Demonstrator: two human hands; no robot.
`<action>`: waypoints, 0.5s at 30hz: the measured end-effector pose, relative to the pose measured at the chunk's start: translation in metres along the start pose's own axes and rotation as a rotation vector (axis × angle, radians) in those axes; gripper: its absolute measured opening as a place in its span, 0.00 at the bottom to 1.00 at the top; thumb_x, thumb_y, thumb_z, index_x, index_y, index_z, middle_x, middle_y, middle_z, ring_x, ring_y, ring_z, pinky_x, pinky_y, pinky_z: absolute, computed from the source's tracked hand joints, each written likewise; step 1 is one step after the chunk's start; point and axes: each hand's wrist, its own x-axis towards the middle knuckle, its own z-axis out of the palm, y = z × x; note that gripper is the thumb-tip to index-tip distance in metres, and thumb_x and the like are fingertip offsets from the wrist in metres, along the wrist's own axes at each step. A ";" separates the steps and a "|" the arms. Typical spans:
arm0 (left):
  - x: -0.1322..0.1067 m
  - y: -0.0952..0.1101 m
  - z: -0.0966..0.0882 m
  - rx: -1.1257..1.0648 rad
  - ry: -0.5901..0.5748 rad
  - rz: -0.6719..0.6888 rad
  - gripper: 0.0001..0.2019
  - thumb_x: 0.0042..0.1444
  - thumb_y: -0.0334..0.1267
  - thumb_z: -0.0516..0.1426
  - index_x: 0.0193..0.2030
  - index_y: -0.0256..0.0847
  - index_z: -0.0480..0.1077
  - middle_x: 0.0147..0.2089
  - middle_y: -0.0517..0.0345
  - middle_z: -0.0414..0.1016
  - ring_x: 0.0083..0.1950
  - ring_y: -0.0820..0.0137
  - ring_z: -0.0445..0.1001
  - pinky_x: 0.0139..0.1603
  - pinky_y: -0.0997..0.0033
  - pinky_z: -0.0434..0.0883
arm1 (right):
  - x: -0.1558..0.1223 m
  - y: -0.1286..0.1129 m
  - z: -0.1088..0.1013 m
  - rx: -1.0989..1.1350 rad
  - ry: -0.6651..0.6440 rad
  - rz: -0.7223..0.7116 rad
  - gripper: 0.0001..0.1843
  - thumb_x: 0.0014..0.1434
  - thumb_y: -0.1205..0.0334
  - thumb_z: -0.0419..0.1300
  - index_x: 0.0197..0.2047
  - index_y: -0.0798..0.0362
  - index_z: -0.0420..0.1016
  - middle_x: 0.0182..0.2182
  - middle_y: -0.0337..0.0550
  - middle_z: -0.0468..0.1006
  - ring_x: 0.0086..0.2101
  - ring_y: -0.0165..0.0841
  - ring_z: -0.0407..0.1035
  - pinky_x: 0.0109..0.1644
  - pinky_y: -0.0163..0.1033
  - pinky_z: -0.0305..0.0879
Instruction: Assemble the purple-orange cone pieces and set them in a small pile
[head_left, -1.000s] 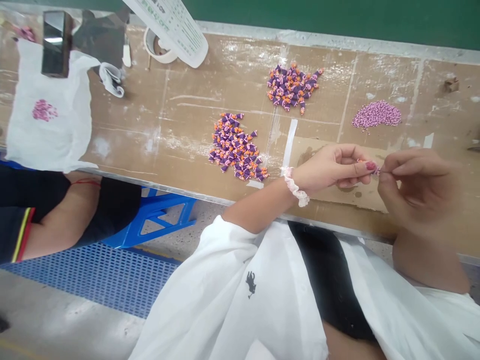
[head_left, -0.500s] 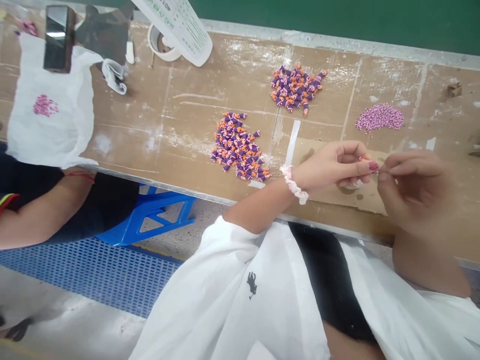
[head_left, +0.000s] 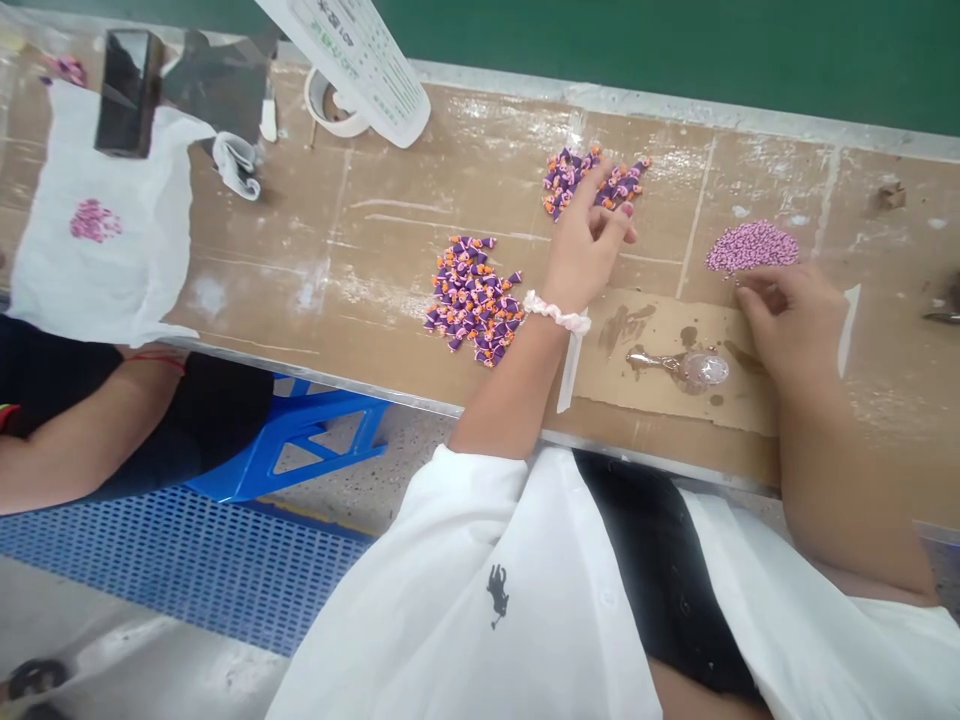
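My left hand [head_left: 583, 245], with a scrunchie on its wrist, reaches over the upper pile of small purple, orange and pink figures [head_left: 561, 185]. Its index finger is stretched onto the pile and the thumb stands apart; no held piece shows. At the lower edge of a heap of tiny pink beads [head_left: 754, 246] is my right hand [head_left: 799, 312], thumb and index fingertips drawn together. Whatever may be between them is too small to make out. A clear spoon [head_left: 703, 369] lies between my forearms on a stained cardboard piece [head_left: 645, 390].
Left of my forearm lies another pile of figures [head_left: 472, 300]. A white bottle [head_left: 375, 85] leans over a tape roll [head_left: 319, 105]. Farther left are a white cloth [head_left: 142, 240] with pink bits, a dark box [head_left: 127, 95], and another person's arm [head_left: 97, 430] beside a blue stool [head_left: 300, 440].
My hands were together above the cardboard and have parted. The left moved up and left to the figures, the right up to the beads. The spoon is now uncovered.
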 end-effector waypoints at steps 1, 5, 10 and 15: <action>-0.003 0.000 0.001 0.020 -0.013 0.025 0.21 0.63 0.39 0.52 0.63 0.45 0.61 0.30 0.61 0.75 0.31 0.76 0.69 0.37 0.72 0.66 | 0.000 0.001 0.002 -0.003 0.004 0.000 0.06 0.51 0.67 0.65 0.34 0.48 0.76 0.29 0.40 0.73 0.25 0.29 0.60 0.33 0.40 0.58; -0.017 0.000 0.009 0.075 -0.080 0.116 0.17 0.62 0.43 0.52 0.56 0.43 0.67 0.31 0.60 0.73 0.34 0.75 0.69 0.41 0.72 0.66 | 0.001 0.003 0.010 -0.032 0.012 -0.010 0.03 0.53 0.64 0.65 0.31 0.48 0.75 0.30 0.42 0.74 0.30 0.34 0.62 0.37 0.42 0.58; -0.029 0.004 0.016 0.091 -0.140 0.175 0.13 0.61 0.39 0.53 0.50 0.37 0.70 0.32 0.60 0.73 0.31 0.76 0.69 0.40 0.73 0.66 | 0.001 0.008 0.024 -0.095 0.027 -0.005 0.06 0.56 0.63 0.60 0.29 0.50 0.68 0.30 0.44 0.69 0.35 0.38 0.59 0.41 0.45 0.55; -0.041 0.011 0.027 -0.078 -0.302 0.079 0.09 0.59 0.37 0.55 0.43 0.35 0.72 0.34 0.58 0.75 0.36 0.78 0.71 0.41 0.76 0.66 | -0.001 -0.004 0.008 0.023 -0.009 -0.085 0.06 0.60 0.61 0.56 0.32 0.49 0.64 0.32 0.43 0.69 0.37 0.37 0.62 0.42 0.46 0.57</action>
